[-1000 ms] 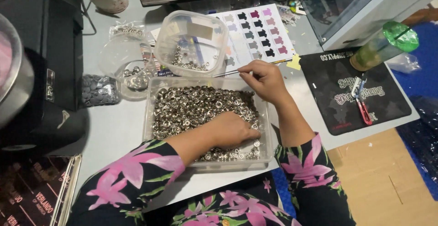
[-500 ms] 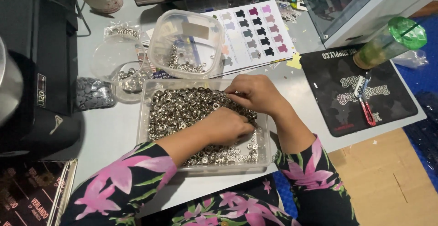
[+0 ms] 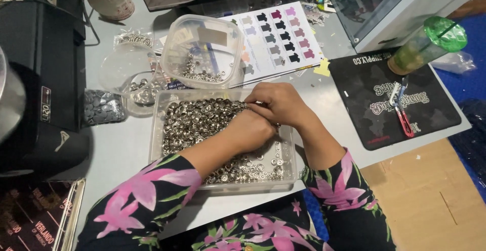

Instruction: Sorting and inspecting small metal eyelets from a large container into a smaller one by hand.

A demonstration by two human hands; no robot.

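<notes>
- Two hands work together over the clear rectangular tray (image 3: 157, 144), which lies on the grey table in front of the person; every place below is told from this tray.
- Left hand (image 3: 250, 129) rests curled on the heap of small silver metal rings (image 3: 197, 122) near the tray's middle, fingers folded in; whether it grips any pieces I cannot tell.
- Right hand (image 3: 281, 104) sits at the tray's far edge, touching the left, fingertips pinched narrow around something too small to make out.
- To do this well, I judge, keep both hands low over the tray so dropped pieces fall back in, and pinch one piece at a time.
- Rings look shiny, round and alike, piled thick in the tray's left half and thin and scattered in its near right corner.
- Beyond the tray stands a smaller clear tub (image 3: 202, 51) with a few of the same pieces.
- Right of the tray lies a black mat (image 3: 374, 99) with red-handled snips (image 3: 402, 119).
</notes>
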